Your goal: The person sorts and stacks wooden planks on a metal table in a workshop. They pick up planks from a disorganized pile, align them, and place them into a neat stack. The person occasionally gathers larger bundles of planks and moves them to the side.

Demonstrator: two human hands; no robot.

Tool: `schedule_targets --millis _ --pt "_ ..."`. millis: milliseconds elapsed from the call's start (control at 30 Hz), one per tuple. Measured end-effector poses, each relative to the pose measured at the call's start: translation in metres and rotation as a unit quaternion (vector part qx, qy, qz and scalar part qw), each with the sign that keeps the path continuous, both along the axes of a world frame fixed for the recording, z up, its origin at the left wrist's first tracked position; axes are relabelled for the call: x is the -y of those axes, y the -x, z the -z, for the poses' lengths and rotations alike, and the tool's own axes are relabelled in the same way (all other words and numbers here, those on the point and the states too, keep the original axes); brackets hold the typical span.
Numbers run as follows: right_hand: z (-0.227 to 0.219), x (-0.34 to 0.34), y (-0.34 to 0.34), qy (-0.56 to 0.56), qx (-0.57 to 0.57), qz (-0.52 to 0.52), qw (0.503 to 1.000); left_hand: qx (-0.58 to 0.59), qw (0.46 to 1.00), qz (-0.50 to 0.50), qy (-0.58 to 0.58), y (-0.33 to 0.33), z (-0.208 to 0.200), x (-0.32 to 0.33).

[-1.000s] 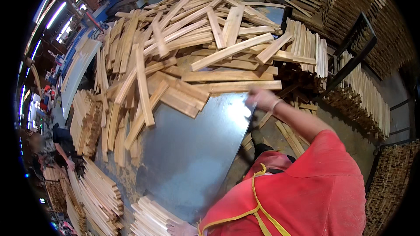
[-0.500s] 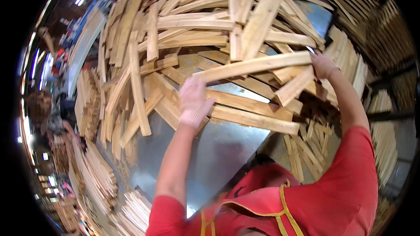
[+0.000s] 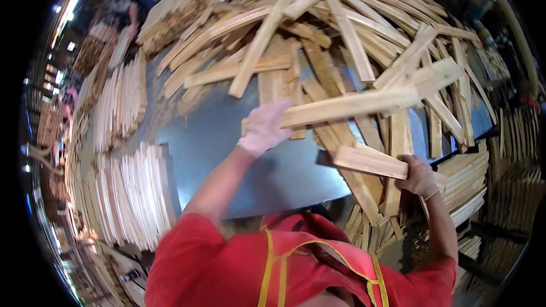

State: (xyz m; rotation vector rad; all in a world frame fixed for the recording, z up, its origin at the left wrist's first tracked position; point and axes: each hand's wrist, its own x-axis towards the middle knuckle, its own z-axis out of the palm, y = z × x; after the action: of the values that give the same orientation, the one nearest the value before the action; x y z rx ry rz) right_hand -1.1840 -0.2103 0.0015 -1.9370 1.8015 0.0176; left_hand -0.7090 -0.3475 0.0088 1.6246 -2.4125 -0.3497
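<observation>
My left hand (image 3: 264,128), in a pale knit glove, is closed around the left end of a long wooden board (image 3: 352,107). This board stretches to the right above other loose boards, and its far end overlaps the pile. Nearer my body on the right, my right hand (image 3: 420,175), also gloved, grips a shorter wooden board (image 3: 371,161) by its right part. Its free end points left, over boards lying crosswise (image 3: 364,190) at the edge of the metal table (image 3: 227,159). My right fingers are partly hidden behind the wood.
A large jumbled heap of boards (image 3: 256,51) covers the far side of the table. Neat stacks stand at the left (image 3: 139,193) and at the right (image 3: 466,185). At the far left is another person's arm (image 3: 133,17).
The view has turned. My right hand has left the long board's right end and come nearer my body, onto a shorter board. My left hand still holds the long board's left end.
</observation>
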Motion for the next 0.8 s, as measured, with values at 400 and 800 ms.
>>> schedule_targets --millis 400,800 --pt "0.046 0.042 -0.327 -0.012 0.22 0.001 0.975 0.179 0.88 -0.436 0.058 -0.366 0.082 -0.368" --pt "0.055 -0.039 -0.666 -0.174 0.441 0.053 0.879 -0.052 0.884 -0.384 -0.263 -0.289 0.004 -0.27"
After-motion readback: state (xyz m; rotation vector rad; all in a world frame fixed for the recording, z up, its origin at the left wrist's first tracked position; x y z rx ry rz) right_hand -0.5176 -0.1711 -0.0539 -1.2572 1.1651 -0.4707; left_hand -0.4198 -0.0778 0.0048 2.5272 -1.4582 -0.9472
